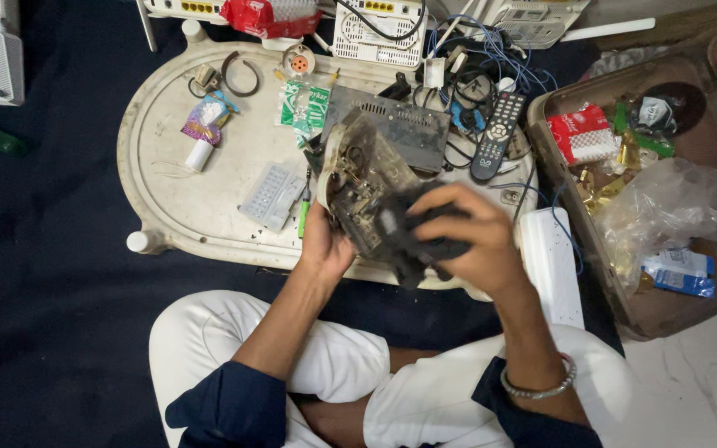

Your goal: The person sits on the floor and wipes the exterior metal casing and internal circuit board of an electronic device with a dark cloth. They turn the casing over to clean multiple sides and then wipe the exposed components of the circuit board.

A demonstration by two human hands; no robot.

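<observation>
One dirty opened device (367, 187) was held over the tabletop (176, 178), its long axis running up-left to down-right. The left hand (324, 245) gripped its lower edge; the right hand (466, 236) closed on a black part (412, 228). One remote (497, 137), one grey box (400, 124) and tangled cables (483, 62) crowded behind.

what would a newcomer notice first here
First, the dirty opened device at the centre, propped over the front edge of a low white tray: the left hand steadies it from below while the right hand presses a dark cloth against it. Behind it lie a grey box and a remote, and a brown case of wrappers sits open at the right.
</observation>
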